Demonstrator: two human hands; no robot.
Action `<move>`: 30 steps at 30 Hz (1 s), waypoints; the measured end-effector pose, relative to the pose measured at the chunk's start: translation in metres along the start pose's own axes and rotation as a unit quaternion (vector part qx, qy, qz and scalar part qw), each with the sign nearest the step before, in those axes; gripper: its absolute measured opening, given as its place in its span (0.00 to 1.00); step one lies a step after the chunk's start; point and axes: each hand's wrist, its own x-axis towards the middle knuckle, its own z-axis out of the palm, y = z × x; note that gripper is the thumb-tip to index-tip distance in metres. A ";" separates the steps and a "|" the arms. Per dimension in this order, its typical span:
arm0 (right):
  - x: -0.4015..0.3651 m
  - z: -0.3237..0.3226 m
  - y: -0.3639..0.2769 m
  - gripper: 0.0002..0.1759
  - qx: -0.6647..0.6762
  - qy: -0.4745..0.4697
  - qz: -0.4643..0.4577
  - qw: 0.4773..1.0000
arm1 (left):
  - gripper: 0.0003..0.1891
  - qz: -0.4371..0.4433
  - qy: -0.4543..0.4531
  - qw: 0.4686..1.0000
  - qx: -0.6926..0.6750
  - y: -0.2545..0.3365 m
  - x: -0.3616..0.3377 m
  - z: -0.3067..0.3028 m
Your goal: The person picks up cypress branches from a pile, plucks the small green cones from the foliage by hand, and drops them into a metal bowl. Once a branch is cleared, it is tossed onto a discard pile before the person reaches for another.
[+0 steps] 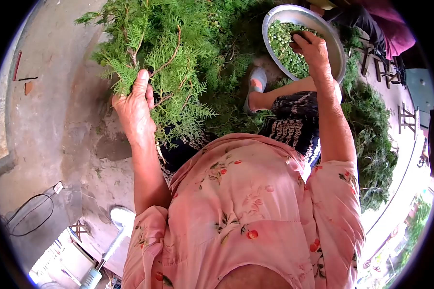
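My left hand (pixel 135 108) is closed around the stem of a leafy evergreen branch (pixel 171 62) with flat, scaly sprays, and the thumb presses along the stem. The sprays hang over my lap on the left. On the other side, my right hand (pixel 314 52) is over a round metal basin (pixel 336 45). Its fingers are bent together and look dark at the tips; whatever they hold is hidden. Small pale green cones (pixel 282 43) mixed with bits of foliage cover the basin's bottom.
More cut evergreen foliage (pixel 231 72) is heaped in front of me, and another pile (pixel 369 139) lies at the right. My foot in a grey shoe (pixel 257 79) is beside the basin. A white fan (pixel 122 217) and a black cable (pixel 31 216) are at the lower left.
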 end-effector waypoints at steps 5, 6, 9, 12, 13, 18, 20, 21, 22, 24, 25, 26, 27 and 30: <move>-0.018 -0.035 -0.043 0.14 0.092 0.025 -0.094 0.991 | 0.08 -0.018 0.002 1.000 -0.008 -0.011 0.005 -0.003; -0.021 -0.049 -0.044 0.14 0.124 0.026 -0.115 0.985 | 0.08 -0.025 0.001 1.000 -0.005 -0.016 0.009 -0.004; -0.025 -0.076 -0.025 0.13 0.077 0.085 -0.041 0.993 | 0.08 -0.034 0.000 0.999 0.015 -0.028 0.012 0.000; -0.026 -0.078 0.037 0.13 0.027 0.107 0.086 0.990 | 0.09 -0.059 0.038 0.997 0.036 -0.038 0.020 0.000; -0.026 -0.073 0.059 0.12 0.020 0.091 0.149 0.984 | 0.09 -0.071 0.052 0.995 0.036 -0.040 0.023 0.000; -0.045 -0.037 0.200 0.09 -0.057 -0.011 0.282 0.958 | 0.10 -0.093 0.081 0.992 -0.002 -0.040 0.030 -0.006; -0.054 -0.014 0.219 0.08 -0.154 -0.076 0.245 0.954 | 0.10 -0.091 0.069 0.992 0.046 -0.036 0.021 -0.003; -0.058 -0.001 0.229 0.07 -0.189 -0.081 0.234 0.950 | 0.09 -0.080 0.064 0.991 0.088 -0.033 0.017 -0.001; -0.059 0.011 0.265 0.07 -0.223 -0.091 0.200 0.950 | 0.09 -0.069 0.059 0.988 0.128 -0.033 0.016 0.002; -0.054 0.024 0.269 0.07 -0.230 -0.090 0.128 0.960 | 0.08 -0.038 0.137 0.980 0.142 -0.039 0.019 0.009; -0.048 0.029 0.283 0.08 -0.258 -0.081 0.106 0.957 | 0.10 -0.013 0.115 0.979 0.169 -0.049 0.021 -0.013; -0.039 0.031 0.290 0.08 -0.259 -0.086 0.112 0.956 | 0.12 0.008 0.068 0.971 0.227 -0.047 0.017 -0.015; -0.032 0.031 0.296 0.09 -0.293 -0.052 0.098 0.950 | 0.13 -0.041 0.086 0.984 0.151 -0.046 0.019 -0.017; -0.011 0.033 0.335 0.12 -0.348 0.036 0.052 0.935 | 0.11 -0.127 0.134 0.982 0.032 -0.045 0.027 -0.035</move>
